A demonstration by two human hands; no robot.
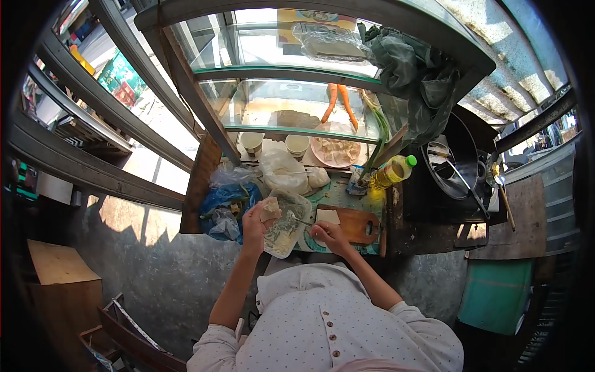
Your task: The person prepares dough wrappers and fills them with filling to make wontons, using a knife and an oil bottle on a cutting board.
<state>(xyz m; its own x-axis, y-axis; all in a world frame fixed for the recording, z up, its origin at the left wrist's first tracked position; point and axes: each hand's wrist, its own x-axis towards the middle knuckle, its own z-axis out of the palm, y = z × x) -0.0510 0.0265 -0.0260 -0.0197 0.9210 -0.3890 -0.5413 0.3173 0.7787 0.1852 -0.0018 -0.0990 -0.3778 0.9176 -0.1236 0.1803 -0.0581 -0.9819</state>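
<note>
My left hand [252, 228] holds up a thin, pale dumpling wrapper [271, 209] at the left rim of a white plastic tub [308, 208]. Pale, pasty filling [283, 237] is smeared over the tub's bottom and sides. Closed around the handle of a slim metal spoon [299, 219], my right hand [330, 237] is on the tub's right side, and the spoon points in over the filling. Just beyond that hand, square wrappers [328, 216] lie on the left end of a wooden cutting board [356, 224].
Behind the tub are a white plastic bag [279, 166], two cups [252, 144] and a pink-rimmed plate [317, 155] of folded dumplings. A blue bag [214, 201] sits left. An oil bottle [388, 173] stands right, near a wok [458, 167]. A glass cabinet [285, 73] rises behind.
</note>
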